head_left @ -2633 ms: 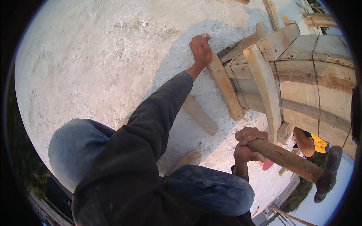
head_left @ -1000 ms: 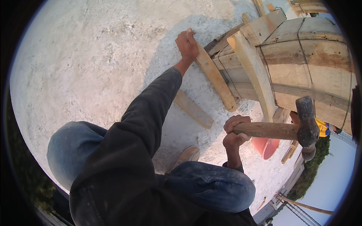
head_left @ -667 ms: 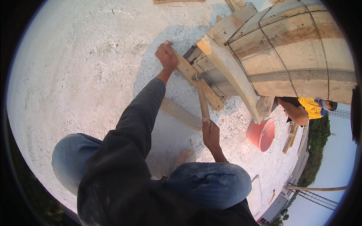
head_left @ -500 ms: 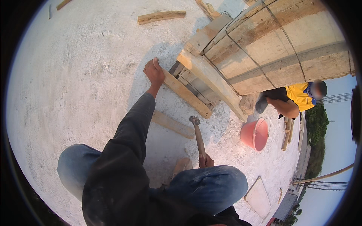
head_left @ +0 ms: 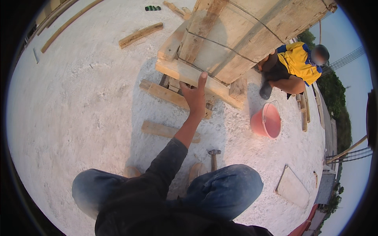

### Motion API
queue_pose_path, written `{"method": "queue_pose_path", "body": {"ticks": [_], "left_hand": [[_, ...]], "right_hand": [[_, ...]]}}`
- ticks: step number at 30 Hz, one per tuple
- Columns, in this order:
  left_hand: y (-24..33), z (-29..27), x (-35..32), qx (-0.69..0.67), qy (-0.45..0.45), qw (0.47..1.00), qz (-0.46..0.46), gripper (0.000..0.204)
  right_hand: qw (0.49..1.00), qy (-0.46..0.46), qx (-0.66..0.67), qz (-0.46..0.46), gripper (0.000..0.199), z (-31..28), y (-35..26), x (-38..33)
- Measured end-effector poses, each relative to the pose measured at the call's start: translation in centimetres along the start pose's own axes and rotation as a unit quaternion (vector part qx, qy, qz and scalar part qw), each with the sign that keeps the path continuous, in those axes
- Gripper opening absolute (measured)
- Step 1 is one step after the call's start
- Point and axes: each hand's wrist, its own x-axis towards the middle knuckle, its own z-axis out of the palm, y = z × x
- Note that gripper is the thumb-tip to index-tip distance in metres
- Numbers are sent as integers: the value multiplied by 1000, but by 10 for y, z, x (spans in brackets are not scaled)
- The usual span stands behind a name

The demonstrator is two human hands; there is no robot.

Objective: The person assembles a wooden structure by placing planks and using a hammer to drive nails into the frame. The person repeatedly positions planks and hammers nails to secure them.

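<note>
My left hand (head_left: pixel 193 95) is stretched forward with thumb and forefinger spread apart, in front of the pale bottom plank (head_left: pixel 179 70) of a wooden formwork box (head_left: pixel 236 35). Whether it touches that plank I cannot tell. A shorter wooden batten (head_left: pixel 165 94) lies on the ground just below the box, partly behind my wrist. Closer to me rests another flat board (head_left: pixel 161 129), crossed by my forearm. The hammer (head_left: pixel 214 153) shows its head and upper handle beside my right knee, which hides the rest. My right hand is out of sight.
A red bucket (head_left: pixel 265 122) stands right of the box. Beyond it a person in a yellow shirt (head_left: pixel 299 63) squats close to the formwork. Wire ties (head_left: pixel 220 45) wrap the box. Loose timber (head_left: pixel 141 35) lies far left, and a flat pale panel (head_left: pixel 292 187) lies at right.
My left hand has let go of the batten's left end and moved right, towards the box. The hammer has drawn back toward my knee, and my right hand has gone from view. My view has shifted.
</note>
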Motion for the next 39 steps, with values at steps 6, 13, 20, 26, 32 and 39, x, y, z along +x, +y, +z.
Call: {"method": "queue_pose_path", "body": {"ticks": [6, 13, 20, 26, 32, 39], "left_hand": [[8, 0, 14, -28, -41, 994, -96, 72], [-10, -2, 17, -144, -60, 983, -101, 63], [-23, -8, 30, -198, -119, 954, -193, 41], [-23, -15, 36, -172, -130, 955, -203, 42], [-23, -22, 39, -127, -187, 958, -174, 55], [-11, -18, 34, -101, -203, 958, -176, 54]], "right_hand": [[1000, 7, 6, -2, 33, 13, 6, -7], [1000, 25, 19, 5, 33, 29, 5, -13], [998, 42, 34, 18, 33, 53, 12, -16], [977, 199, 7, -69, 34, 55, -5, -4], [890, 382, 52, -243, 42, -37, -73, 45], [803, 417, 247, -347, 21, -240, -144, 158]]}}
